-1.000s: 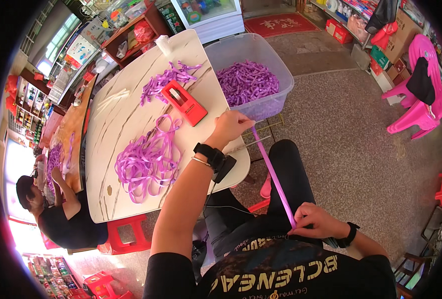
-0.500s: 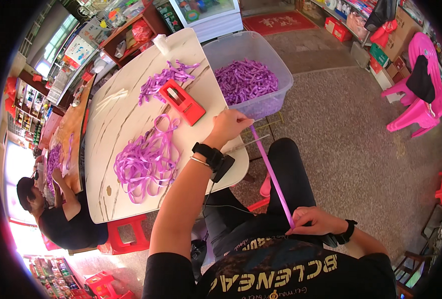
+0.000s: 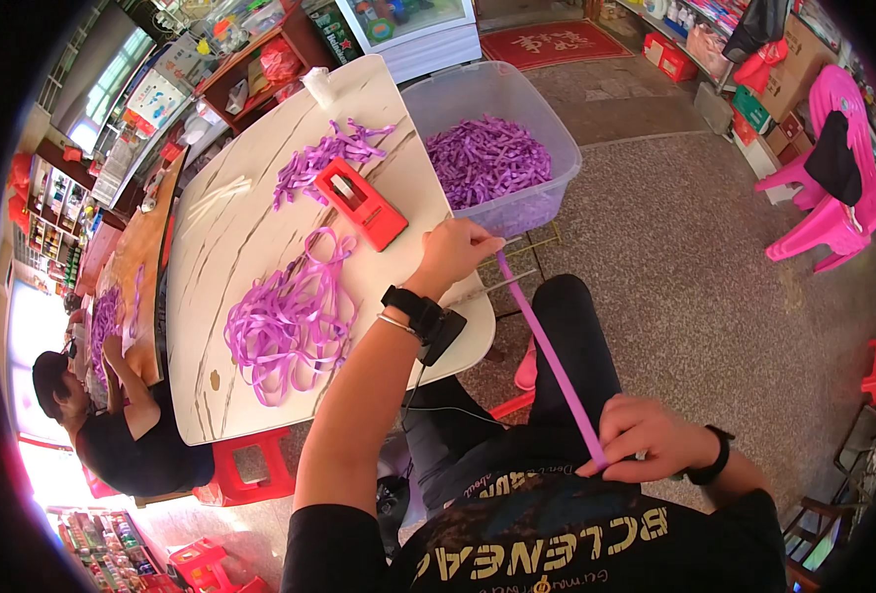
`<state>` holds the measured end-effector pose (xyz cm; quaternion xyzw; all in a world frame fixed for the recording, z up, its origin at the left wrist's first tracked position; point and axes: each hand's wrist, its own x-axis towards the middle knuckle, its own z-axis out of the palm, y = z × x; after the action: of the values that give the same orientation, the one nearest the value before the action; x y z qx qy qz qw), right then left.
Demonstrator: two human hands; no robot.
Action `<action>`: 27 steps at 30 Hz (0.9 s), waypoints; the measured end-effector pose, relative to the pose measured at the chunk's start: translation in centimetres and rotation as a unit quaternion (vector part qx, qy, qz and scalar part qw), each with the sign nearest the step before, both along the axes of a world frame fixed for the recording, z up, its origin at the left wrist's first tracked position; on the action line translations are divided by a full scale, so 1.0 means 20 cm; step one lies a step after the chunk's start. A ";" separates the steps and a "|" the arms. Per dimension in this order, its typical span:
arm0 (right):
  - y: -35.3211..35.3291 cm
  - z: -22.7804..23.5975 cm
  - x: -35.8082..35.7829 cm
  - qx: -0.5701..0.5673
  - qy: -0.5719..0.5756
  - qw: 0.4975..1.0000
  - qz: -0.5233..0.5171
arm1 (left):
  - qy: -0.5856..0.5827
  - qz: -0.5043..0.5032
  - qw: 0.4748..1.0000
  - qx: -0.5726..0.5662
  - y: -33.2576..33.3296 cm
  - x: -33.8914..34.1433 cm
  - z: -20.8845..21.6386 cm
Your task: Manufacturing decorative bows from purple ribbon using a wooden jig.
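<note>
A purple ribbon (image 3: 554, 358) runs taut between my two hands, over my dark trousers. My left hand (image 3: 456, 252) pinches its far end just past the table's right edge, by a thin metal rod (image 3: 502, 284). At my waist my right hand (image 3: 646, 438) grips the near end between thumb and fingers. On the marble-patterned table (image 3: 260, 198) lies a loose heap of long purple ribbon (image 3: 290, 326). Beyond it sit a red tape-dispenser-like holder (image 3: 362, 205) and a pile of short purple ribbon pieces (image 3: 329, 158).
A clear plastic tub (image 3: 557, 178) full of purple ribbon pieces (image 3: 487, 158) stands against the table's far right side. Pale sticks (image 3: 219, 201) lie on the table. Another person (image 3: 131, 435) works at a wooden table on the left. A pink chair (image 3: 838, 188) stands at right.
My right hand has moved slightly right and towards me, its fingers shifting on the ribbon. My left hand has stayed almost in place, still pinching the far end.
</note>
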<state>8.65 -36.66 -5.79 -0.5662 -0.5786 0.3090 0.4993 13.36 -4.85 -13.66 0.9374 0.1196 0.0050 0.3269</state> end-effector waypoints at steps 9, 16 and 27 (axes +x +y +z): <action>0.46 0.32 0.50 0.122 -0.013 0.981 -0.148 | 0.024 0.010 0.999 -0.029 -0.02 0.00 0.08; 1.13 0.18 1.02 0.064 0.155 0.982 -0.088 | -0.074 0.002 0.995 -0.061 0.01 -0.03 0.03; 1.40 -0.78 1.25 -0.195 0.285 0.923 -0.168 | -0.107 0.065 0.973 -0.192 -0.01 -0.02 0.03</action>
<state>33.57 -8.61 -21.45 -0.6295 -0.2361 0.4758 0.5672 13.03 -5.05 -13.11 0.8415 0.1429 0.1034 0.5106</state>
